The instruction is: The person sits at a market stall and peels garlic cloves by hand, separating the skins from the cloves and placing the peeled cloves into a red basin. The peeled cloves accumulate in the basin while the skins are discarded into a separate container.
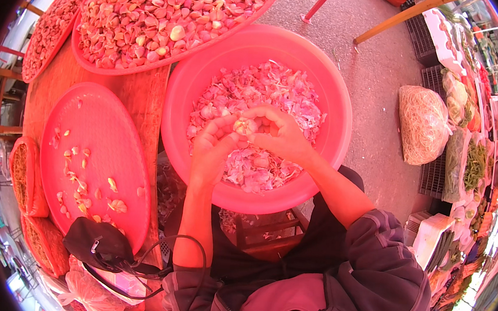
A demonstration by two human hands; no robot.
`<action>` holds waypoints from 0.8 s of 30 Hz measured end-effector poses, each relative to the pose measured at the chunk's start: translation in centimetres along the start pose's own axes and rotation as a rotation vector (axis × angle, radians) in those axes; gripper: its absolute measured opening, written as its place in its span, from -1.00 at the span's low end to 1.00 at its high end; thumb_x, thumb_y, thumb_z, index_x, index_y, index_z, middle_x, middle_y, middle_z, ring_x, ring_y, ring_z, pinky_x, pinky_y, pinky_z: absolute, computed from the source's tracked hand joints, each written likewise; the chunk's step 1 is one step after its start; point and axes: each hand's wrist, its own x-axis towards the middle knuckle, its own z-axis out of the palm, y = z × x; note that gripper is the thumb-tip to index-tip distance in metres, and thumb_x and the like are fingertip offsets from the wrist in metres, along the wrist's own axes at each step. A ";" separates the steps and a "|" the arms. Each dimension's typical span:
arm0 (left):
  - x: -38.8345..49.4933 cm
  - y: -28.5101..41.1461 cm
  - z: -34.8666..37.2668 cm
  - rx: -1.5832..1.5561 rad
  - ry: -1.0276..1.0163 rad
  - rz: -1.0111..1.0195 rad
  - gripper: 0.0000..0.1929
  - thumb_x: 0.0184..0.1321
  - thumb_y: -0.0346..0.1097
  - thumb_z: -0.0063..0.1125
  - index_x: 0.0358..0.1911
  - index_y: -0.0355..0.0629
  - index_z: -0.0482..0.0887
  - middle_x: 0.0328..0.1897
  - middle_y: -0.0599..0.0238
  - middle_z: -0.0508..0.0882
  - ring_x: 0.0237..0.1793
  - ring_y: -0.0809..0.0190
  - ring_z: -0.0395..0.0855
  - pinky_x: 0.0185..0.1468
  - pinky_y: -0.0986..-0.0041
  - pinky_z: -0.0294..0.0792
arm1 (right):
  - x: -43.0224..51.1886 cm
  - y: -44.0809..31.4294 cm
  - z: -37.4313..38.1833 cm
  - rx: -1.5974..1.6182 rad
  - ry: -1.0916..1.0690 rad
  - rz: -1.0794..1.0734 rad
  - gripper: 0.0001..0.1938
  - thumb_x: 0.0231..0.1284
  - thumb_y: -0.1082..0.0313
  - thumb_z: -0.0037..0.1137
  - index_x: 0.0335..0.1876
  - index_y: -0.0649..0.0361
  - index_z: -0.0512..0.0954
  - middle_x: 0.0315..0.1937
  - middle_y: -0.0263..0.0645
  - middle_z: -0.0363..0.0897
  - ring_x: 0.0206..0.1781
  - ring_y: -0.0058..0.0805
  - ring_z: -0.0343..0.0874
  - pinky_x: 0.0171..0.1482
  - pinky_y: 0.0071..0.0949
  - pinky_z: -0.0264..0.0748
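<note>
Between my two hands is a garlic bulb [245, 126], held over a large round plastic basin [333, 100]. My left hand [215, 141] grips the bulb from the left with thumb and fingers. From the right, my right hand [281, 134] has its thumb and curled fingers on the same bulb. Below them the basin holds a heap of papery garlic skins [268, 86], with some bulbs lying among them. To the left, a shallow round tray [100, 129] carries scattered cloves and bits. A bigger tray heaped with garlic cloves [172, 11] stands beyond it.
A wooden table [145, 102] bears the trays. Another clove-filled tray [58, 27] sits at far left. A black pouch [99, 242] with a cable lies by my left forearm. At right, a tied plastic bag [422, 126] rests by black crates [433, 176] and a produce stall.
</note>
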 end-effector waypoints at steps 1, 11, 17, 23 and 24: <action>0.0 0.1 0.1 0.002 0.014 -0.014 -0.62 0.33 -0.59 0.12 0.21 -0.38 0.49 0.02 0.10 0.67 -0.03 0.20 0.71 0.02 0.37 0.64 | 0.1 0.1 0.1 -0.016 0.004 -0.031 -0.59 0.20 0.55 0.25 0.18 0.23 0.51 -0.01 -0.31 0.51 0.06 -0.56 0.56 0.03 -0.49 0.60; 0.0 0.0 0.3 0.138 0.057 -0.069 -0.56 0.25 -0.61 0.15 0.23 -0.39 0.46 0.02 0.13 0.67 0.02 0.29 0.69 0.05 0.49 0.58 | 0.2 -0.7 0.2 -0.612 -0.074 -0.313 -0.57 0.09 0.45 0.35 0.13 0.21 0.58 0.13 -0.16 0.55 0.17 -0.26 0.56 0.18 -0.33 0.50; -0.1 -0.4 0.5 0.270 0.019 -0.041 -0.55 0.22 -0.61 0.14 0.21 -0.37 0.45 0.06 0.13 0.66 0.04 0.31 0.68 0.07 0.50 0.56 | -0.1 -0.7 0.9 -0.618 -0.146 -0.307 -0.58 0.05 0.51 0.33 0.11 0.17 0.62 0.13 -0.16 0.54 0.09 -0.26 0.61 0.01 -0.36 0.58; 0.0 -1.1 0.2 0.318 -0.027 0.030 -0.59 0.23 -0.63 0.05 0.18 -0.37 0.46 0.05 0.16 0.66 0.04 0.33 0.67 0.11 0.52 0.52 | -0.3 -0.3 1.5 -0.639 -0.124 -0.273 -0.60 0.08 0.57 0.27 0.10 0.18 0.62 0.11 -0.16 0.54 0.07 -0.30 0.61 -0.06 -0.45 0.59; 0.1 -1.1 0.2 0.325 -0.023 0.030 -0.60 0.24 -0.63 0.03 0.18 -0.37 0.46 0.05 0.17 0.66 0.03 0.33 0.67 0.11 0.52 0.51 | -0.3 -0.3 1.5 -0.644 -0.122 -0.279 -0.60 0.08 0.56 0.28 0.10 0.19 0.62 0.11 -0.16 0.54 0.07 -0.30 0.61 -0.06 -0.44 0.59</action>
